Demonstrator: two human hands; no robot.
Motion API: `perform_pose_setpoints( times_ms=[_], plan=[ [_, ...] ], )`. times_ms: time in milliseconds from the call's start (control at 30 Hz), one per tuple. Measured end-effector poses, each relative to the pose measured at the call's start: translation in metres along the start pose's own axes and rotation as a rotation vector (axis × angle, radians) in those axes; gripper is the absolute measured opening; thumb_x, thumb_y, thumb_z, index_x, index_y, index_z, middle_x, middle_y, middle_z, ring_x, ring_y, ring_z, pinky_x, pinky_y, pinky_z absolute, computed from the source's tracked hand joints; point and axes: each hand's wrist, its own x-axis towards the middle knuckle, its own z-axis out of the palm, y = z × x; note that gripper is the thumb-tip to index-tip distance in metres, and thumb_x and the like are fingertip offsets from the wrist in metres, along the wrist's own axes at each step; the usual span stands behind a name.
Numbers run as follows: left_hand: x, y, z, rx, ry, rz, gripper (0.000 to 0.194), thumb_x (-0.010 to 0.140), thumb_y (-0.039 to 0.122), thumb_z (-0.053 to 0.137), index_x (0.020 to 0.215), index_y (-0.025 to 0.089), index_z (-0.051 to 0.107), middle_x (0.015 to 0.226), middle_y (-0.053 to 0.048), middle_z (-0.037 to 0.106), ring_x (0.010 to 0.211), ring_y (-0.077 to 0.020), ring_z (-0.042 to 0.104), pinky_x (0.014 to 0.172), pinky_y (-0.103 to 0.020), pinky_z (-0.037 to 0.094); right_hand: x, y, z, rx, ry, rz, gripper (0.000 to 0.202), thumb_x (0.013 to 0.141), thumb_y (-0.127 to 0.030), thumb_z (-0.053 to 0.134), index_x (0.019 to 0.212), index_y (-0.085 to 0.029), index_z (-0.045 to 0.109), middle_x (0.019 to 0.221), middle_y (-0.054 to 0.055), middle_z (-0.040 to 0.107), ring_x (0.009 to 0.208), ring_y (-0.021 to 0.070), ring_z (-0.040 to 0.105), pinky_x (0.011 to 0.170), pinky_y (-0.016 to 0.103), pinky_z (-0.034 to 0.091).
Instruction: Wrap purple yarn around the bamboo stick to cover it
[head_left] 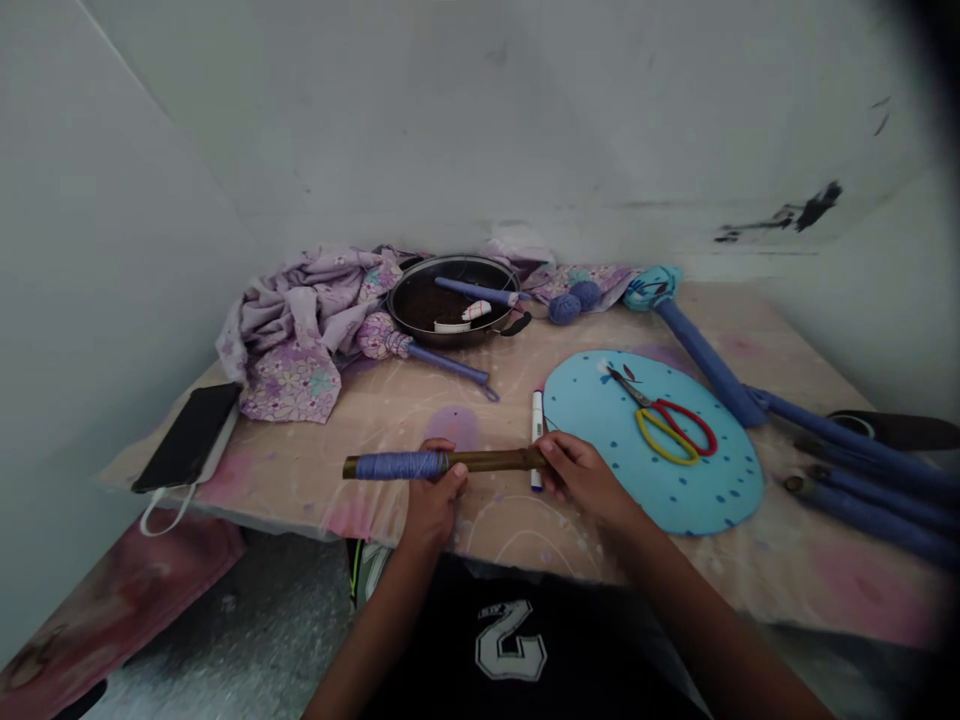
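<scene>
A bamboo stick lies level across both hands above the near part of the table. Blue-violet yarn is wound tightly around its left portion, leaving a short bare tip at the left end. My left hand closes around the stick where the winding meets bare bamboo. Over at the right end, my right hand pinches the bare bamboo between thumb and fingers. A white marker lies beneath the stick, close to my right hand. Scissors with red and yellow handles rest on a round light-blue dotted mat.
Behind are a black pan holding a wrapped stick, yarn balls and purple floral cloth. A cloth-headed wrapped stick lies before the pan. Several yarn-wrapped sticks lie right; a dark phone-like object sits left.
</scene>
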Motion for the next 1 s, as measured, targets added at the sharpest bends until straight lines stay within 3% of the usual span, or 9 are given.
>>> perform_pose_setpoints(
  times_ms=[200, 267, 333, 400, 467, 567, 667, 800, 1000],
  plan=[
    [-0.002, -0.001, 0.001, 0.039, -0.06, -0.041, 0.039, 0.062, 0.027, 0.077, 0.09, 0.02, 0.05, 0.051, 0.011, 0.037, 0.038, -0.001, 0.025, 0.04, -0.016, 0.019, 0.001, -0.005, 0.004, 0.085, 0.06, -0.195, 0.032, 0.069, -0.037, 0.073, 0.095, -0.024, 0.06, 0.097, 0.002, 0.061, 0.083, 0.0154, 0.06, 0.067, 0.028, 0.051],
    [-0.002, -0.002, 0.0, 0.012, -0.076, -0.031, 0.038, 0.062, 0.026, 0.076, 0.09, 0.021, 0.05, 0.05, 0.012, 0.036, 0.038, -0.0013, 0.024, 0.04, -0.016, 0.019, 0.001, -0.007, 0.006, 0.102, 0.068, -0.124, 0.033, 0.074, -0.044, 0.067, 0.097, -0.023, 0.057, 0.09, 0.002, 0.061, 0.072, 0.0146, 0.061, 0.058, 0.027, 0.052],
    [-0.002, -0.003, -0.002, -0.011, -0.091, -0.027, 0.037, 0.064, 0.025, 0.075, 0.091, 0.022, 0.05, 0.049, 0.012, 0.034, 0.038, -0.0016, 0.024, 0.041, -0.016, 0.019, 0.001, -0.006, 0.006, 0.106, 0.049, -0.035, 0.031, 0.081, -0.051, 0.056, 0.092, -0.021, 0.055, 0.069, -0.001, 0.057, 0.049, 0.0105, 0.053, 0.04, 0.023, 0.042],
    [-0.001, -0.004, -0.004, -0.031, -0.106, -0.03, 0.037, 0.065, 0.026, 0.075, 0.091, 0.022, 0.05, 0.048, 0.012, 0.032, 0.037, -0.0017, 0.023, 0.041, -0.016, 0.019, 0.001, -0.005, 0.004, 0.089, 0.017, -0.031, 0.029, 0.084, -0.049, 0.053, 0.087, -0.02, 0.054, 0.058, -0.004, 0.051, 0.04, 0.0079, 0.044, 0.036, 0.021, 0.034],
    [-0.001, -0.004, -0.006, -0.053, -0.13, -0.042, 0.038, 0.064, 0.029, 0.075, 0.092, 0.023, 0.05, 0.046, 0.013, 0.03, 0.037, -0.0017, 0.021, 0.04, -0.016, 0.018, -0.001, -0.005, 0.002, 0.095, -0.017, -0.109, 0.022, 0.08, -0.039, 0.061, 0.092, -0.021, 0.055, 0.064, -0.004, 0.055, 0.047, 0.0084, 0.049, 0.043, 0.021, 0.039],
    [-0.001, -0.003, -0.006, -0.076, -0.166, -0.06, 0.039, 0.063, 0.032, 0.076, 0.091, 0.022, 0.051, 0.046, 0.013, 0.029, 0.037, -0.0014, 0.019, 0.04, -0.016, 0.017, -0.003, -0.006, -0.001, 0.131, -0.105, -0.165, 0.032, 0.072, -0.029, 0.07, 0.099, -0.025, 0.054, 0.084, -0.001, 0.061, 0.06, 0.0105, 0.057, 0.055, 0.025, 0.046],
    [-0.002, -0.003, -0.007, -0.073, -0.143, -0.059, 0.038, 0.061, 0.03, 0.078, 0.087, 0.021, 0.051, 0.047, 0.012, 0.03, 0.037, -0.0013, 0.02, 0.04, -0.016, 0.017, -0.004, -0.006, -0.001, 0.136, -0.196, -0.072, 0.033, 0.079, -0.041, 0.062, 0.105, -0.024, 0.051, 0.076, -0.001, 0.061, 0.053, 0.0117, 0.056, 0.048, 0.025, 0.042],
    [-0.003, -0.003, -0.009, -0.065, -0.179, -0.09, 0.041, 0.061, 0.032, 0.078, 0.091, 0.021, 0.053, 0.048, 0.012, 0.032, 0.038, -0.0013, 0.021, 0.041, -0.017, 0.016, -0.003, -0.002, 0.002, 0.076, -0.058, -0.051, 0.03, 0.085, -0.05, 0.051, 0.096, -0.022, 0.053, 0.054, -0.005, 0.052, 0.04, 0.0088, 0.044, 0.04, 0.021, 0.032],
    [-0.002, -0.002, -0.009, -0.077, -0.188, -0.078, 0.038, 0.061, 0.033, 0.077, 0.088, 0.02, 0.054, 0.047, 0.011, 0.031, 0.039, -0.0016, 0.02, 0.041, -0.018, 0.015, -0.004, -0.008, 0.004, 0.103, -0.048, -0.175, 0.026, 0.076, -0.041, 0.067, 0.091, -0.025, 0.053, 0.086, 0.0, 0.064, 0.068, 0.0128, 0.06, 0.061, 0.026, 0.047]
  ],
)
